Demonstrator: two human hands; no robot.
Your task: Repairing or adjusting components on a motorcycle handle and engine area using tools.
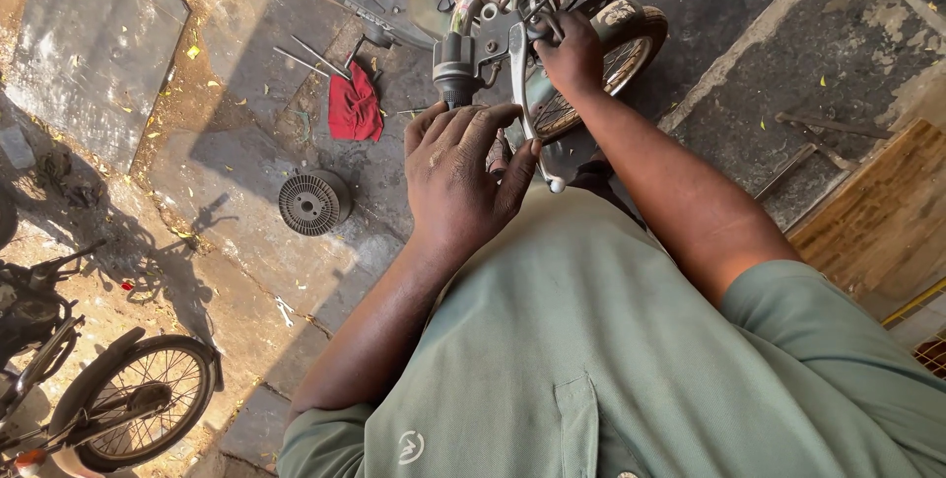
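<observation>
A scooter stands in front of me, its handlebar grip [453, 72] pointing toward me and a silver brake lever [524, 103] running down beside it. My left hand [461, 170] rests below the grip, fingers spread, fingertips touching the lever's lower part. My right hand [570, 52] is closed around the lever mount and cables next to the handlebar. The scooter's front wheel [603, 69] shows behind my right wrist. I wear a green shirt.
A red rag [355, 108] lies on the concrete with metal rods [313, 59] and a tool beside it. A round finned metal part [313, 202] sits on the ground at left. Another two-wheeler's wheel [138, 399] stands at lower left. Wooden boards [882, 212] lie at right.
</observation>
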